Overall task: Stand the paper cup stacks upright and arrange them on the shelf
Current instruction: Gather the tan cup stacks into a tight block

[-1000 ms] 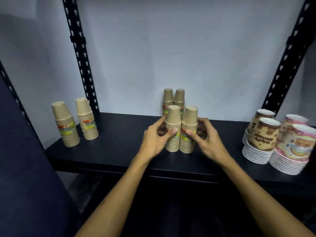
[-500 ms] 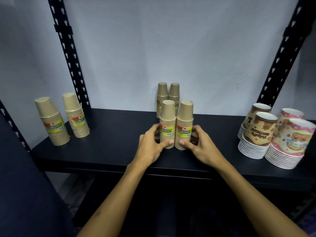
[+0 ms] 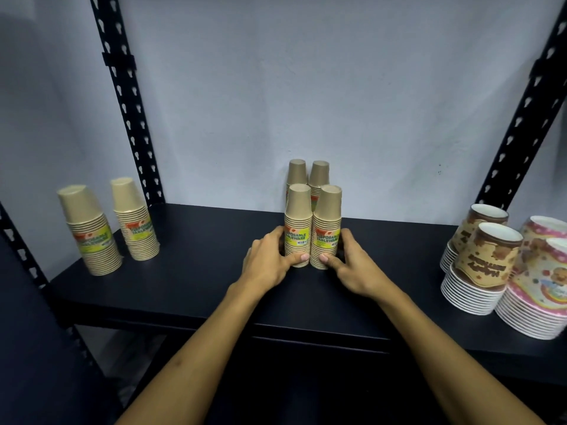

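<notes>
Two front kraft cup stacks [image 3: 312,228] upright mid-shelf [image 3: 190,280], touching; I see left hand [image 3: 270,265] gripping the left one, right hand [image 3: 352,265] the right; two more stacks [image 3: 308,174] just behind.

Matt paper and dark metal

Brown cup stacks [image 3: 297,225] look matt paper; the shelf [image 3: 196,271] is smooth black metal with faint sheen.

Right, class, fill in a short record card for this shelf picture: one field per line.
surface: black metal shelf
centre: four upright stacks of brown paper cups, two front, two behind
left hand: grips front left stack
right hand: grips front right stack
left side: two brown cup stacks
right side: printed party cup stacks
</notes>
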